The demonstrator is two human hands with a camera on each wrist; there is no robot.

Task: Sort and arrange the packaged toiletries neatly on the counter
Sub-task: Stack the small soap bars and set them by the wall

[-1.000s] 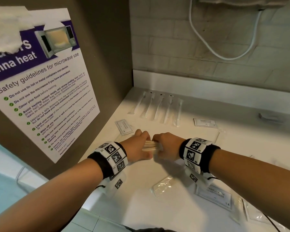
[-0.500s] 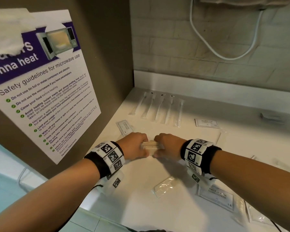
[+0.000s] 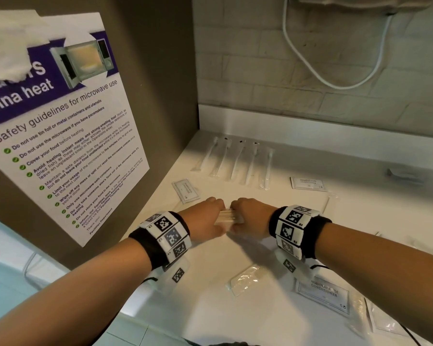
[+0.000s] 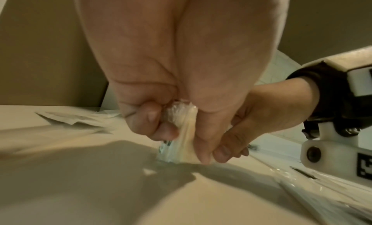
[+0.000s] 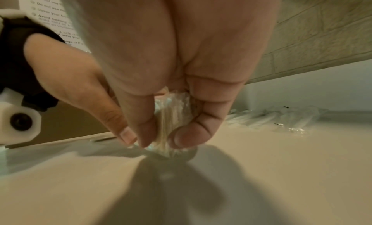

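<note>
A small stack of clear-wrapped packets with pale beige contents (image 3: 227,217) stands on edge on the white counter (image 3: 235,320). My left hand (image 3: 205,221) pinches its left end and my right hand (image 3: 251,217) pinches its right end. The left wrist view shows the stack (image 4: 186,132) between thumb and curled fingers, its lower edge on the counter. From the right wrist, the same stack (image 5: 171,115) sits between my thumb and fingers. Their contents are too blurred to name.
Several wrapped toothbrushes (image 3: 238,162) lie in a row at the back. Shampoo sachets lie at back left (image 3: 186,191), back right (image 3: 308,183) and front right (image 3: 323,294). A clear packet (image 3: 248,279) lies in front. A brown wall with a poster (image 3: 60,136) stands at the left.
The left hand's fingers have curled tighter round the stack's end. Both hands stay at about the same spot on the counter.
</note>
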